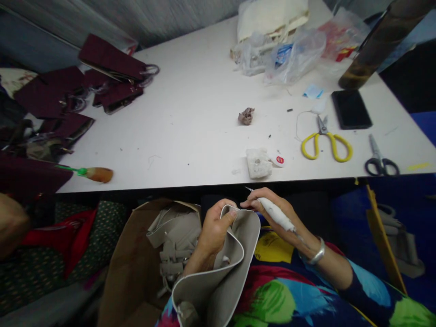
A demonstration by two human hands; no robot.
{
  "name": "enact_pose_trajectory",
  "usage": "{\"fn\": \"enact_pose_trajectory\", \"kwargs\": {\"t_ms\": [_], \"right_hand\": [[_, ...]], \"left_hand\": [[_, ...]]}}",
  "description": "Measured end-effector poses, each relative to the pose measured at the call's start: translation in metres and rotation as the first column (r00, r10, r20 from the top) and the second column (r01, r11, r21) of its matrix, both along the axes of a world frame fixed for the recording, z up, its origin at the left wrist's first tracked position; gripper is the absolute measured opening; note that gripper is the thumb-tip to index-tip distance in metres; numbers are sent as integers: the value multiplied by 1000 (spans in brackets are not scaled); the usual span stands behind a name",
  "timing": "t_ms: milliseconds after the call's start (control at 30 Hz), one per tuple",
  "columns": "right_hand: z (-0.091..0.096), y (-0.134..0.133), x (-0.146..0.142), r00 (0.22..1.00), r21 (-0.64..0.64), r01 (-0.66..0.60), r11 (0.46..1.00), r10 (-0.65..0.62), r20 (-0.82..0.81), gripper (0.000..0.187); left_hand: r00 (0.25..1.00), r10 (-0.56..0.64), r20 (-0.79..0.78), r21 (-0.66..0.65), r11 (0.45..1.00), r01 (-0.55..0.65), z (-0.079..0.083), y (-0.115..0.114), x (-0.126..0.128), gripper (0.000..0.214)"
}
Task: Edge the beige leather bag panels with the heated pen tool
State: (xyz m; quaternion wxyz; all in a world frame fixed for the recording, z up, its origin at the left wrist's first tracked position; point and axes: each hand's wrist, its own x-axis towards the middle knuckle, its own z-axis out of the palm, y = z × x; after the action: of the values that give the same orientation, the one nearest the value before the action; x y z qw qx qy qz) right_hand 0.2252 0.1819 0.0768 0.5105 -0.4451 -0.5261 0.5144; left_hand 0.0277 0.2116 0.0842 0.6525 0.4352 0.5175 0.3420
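A beige leather bag piece (218,277) is folded over on my lap, just below the table's front edge. My left hand (214,227) is closed, pinching its upper rim between thumb and fingers. My right hand (272,213) is closed around a white pen-like tool (275,213) with a thin metal tip, which points up and left close to the rim by my left thumb. A silver bangle (316,254) sits on my right wrist.
A white table (190,118) holds yellow scissors (327,143), grey scissors (379,159), a black phone (350,109), a white block (258,162), plastic bags (289,50), maroon bags (109,77) and a green-tipped awl (88,172). A brown box (129,272) of beige straps sits at left.
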Motion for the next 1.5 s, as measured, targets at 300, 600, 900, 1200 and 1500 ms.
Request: {"fn": "enact_pose_trajectory", "kwargs": {"t_ms": [300, 600, 900, 1200, 1500], "right_hand": [[13, -20, -25, 995, 9, -15, 1000, 14, 102, 23], [15, -25, -32, 995, 73, -61, 995, 55, 85, 26], [7, -31, -33, 994, 170, -34, 985, 15, 111, 20], [7, -36, -31, 996, 232, -37, 972, 16, 91, 5], [-2, -30, 6, 974, 199, 171, 965, -196, 112, 20]], "left_hand": [[967, 36, -253, 248, 968, 29, 31, -22, -2, 14], [981, 56, -187, 187, 982, -21, 43, -41, -12, 21], [989, -10, -148, 183, 982, 38, 46, -45, -19, 18], [959, -156, -236, 71, 982, 177, 37, -37, -21, 30], [996, -49, -76, 134, 989, 59, 23, -30, -32, 28]]}}
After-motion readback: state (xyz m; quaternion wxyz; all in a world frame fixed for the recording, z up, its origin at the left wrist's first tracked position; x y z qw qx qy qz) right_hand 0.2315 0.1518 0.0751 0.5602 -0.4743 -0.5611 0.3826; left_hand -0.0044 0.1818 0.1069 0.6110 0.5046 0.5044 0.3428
